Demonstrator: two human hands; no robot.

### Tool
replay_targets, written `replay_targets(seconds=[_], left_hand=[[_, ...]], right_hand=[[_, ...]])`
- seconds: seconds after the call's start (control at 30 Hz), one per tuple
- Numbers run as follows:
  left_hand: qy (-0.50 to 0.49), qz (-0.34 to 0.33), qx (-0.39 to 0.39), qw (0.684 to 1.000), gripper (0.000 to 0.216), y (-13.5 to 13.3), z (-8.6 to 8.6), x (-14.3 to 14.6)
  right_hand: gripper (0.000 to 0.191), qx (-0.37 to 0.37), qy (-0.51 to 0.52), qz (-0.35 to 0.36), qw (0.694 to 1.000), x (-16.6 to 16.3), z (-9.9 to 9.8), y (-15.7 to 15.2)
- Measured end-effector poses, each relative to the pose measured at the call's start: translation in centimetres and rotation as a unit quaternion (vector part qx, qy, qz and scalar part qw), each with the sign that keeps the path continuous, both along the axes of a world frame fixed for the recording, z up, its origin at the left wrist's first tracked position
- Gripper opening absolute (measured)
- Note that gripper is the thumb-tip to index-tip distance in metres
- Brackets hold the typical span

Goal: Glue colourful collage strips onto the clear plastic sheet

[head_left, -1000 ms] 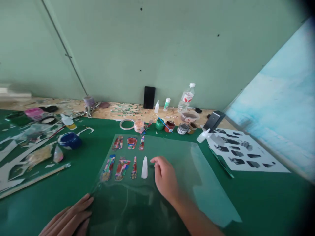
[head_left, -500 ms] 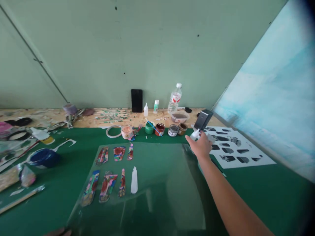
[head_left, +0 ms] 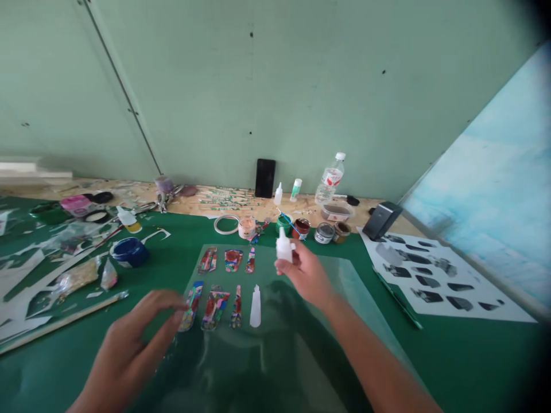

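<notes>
My right hand [head_left: 310, 274] holds a small white squeeze bottle [head_left: 284, 248] upright, nozzle up, above the clear plastic sheet [head_left: 301, 355]. My left hand [head_left: 140, 338] is slightly blurred, its bent fingers and thumb apart. Its fingertips are by the left edge of a multicoloured strip piece [head_left: 192, 307]; contact I cannot tell. Other patterned pieces lie in two rows on the sheet, among them a wide piece [head_left: 215, 310] and a narrow one [head_left: 236, 307]. A plain white tapered piece [head_left: 255, 308] ends the front row.
Paint jars [head_left: 324, 233] line the sheet's far side, with a blue brush [head_left: 291, 223] across them. A paper with dark shapes [head_left: 469, 307] and a black box [head_left: 382, 220] are on the right. A blue paint pot [head_left: 129, 252], a wooden stick [head_left: 64, 324] and scraps lie left.
My right hand has come left from beside the black box and now holds the white bottle over the sheet. My left hand has risen into view from the bottom edge. The view has shifted left.
</notes>
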State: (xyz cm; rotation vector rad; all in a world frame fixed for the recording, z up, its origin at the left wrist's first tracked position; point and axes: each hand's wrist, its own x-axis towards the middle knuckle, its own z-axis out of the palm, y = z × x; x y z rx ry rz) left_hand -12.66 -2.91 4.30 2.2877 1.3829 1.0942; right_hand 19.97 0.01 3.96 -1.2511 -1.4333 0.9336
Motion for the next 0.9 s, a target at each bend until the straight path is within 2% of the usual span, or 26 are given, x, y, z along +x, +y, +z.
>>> replay_targets(seconds=[0.07, 0.13, 0.23, 0.3, 0.43, 0.57, 0.63, 0.73, 0.9], left_hand=[[-0.074, -0.029, -0.027, 0.996, 0.022, 3.4, 1.4, 2.9], [-0.139, -0.034, -0.075, 0.987, 0.023, 7.0, 1.9, 5.9], [-0.205, -0.055, -0.105, 0.972, 0.023, 11.1, 1.2, 9.2], [-0.216, -0.045, -0.07, 0.973, 0.021, 12.3, 0.0, 10.3], [-0.14, -0.019, 0.021, 0.99, 0.013, 11.5, -1.5, 10.4], [-0.038, -0.041, 0.1, 0.993, 0.012, 10.3, -0.9, 9.9], [0.008, -0.057, 0.088, 0.994, 0.008, 10.1, -0.5, 9.9], [0.09, -0.073, 0.027, 0.993, 0.01, 9.8, -0.3, 9.9], [0.194, -0.091, -0.026, 0.976, 0.012, 9.4, -0.6, 10.0]], right_hand=[[0.033, -0.006, 0.042, 0.041, 0.998, -1.2, -1.8, 1.2], [0.036, -0.018, 0.066, 0.034, 0.997, -1.5, -3.5, 2.3], [0.042, -0.052, 0.109, 0.018, 0.993, -1.3, -4.9, 3.1], [0.045, -0.067, 0.12, 0.021, 0.99, -1.2, -5.0, 3.1], [0.043, -0.071, 0.135, 0.034, 0.988, -1.1, -4.7, 2.8], [0.035, -0.091, 0.197, 0.025, 0.976, -0.8, -5.2, 2.7], [0.033, -0.097, 0.234, 0.017, 0.967, -0.6, -5.5, 2.7], [0.034, -0.1, 0.267, -0.014, 0.958, -0.4, -5.6, 2.7], [0.046, -0.108, 0.309, -0.066, 0.943, -0.7, -4.6, 2.8]])
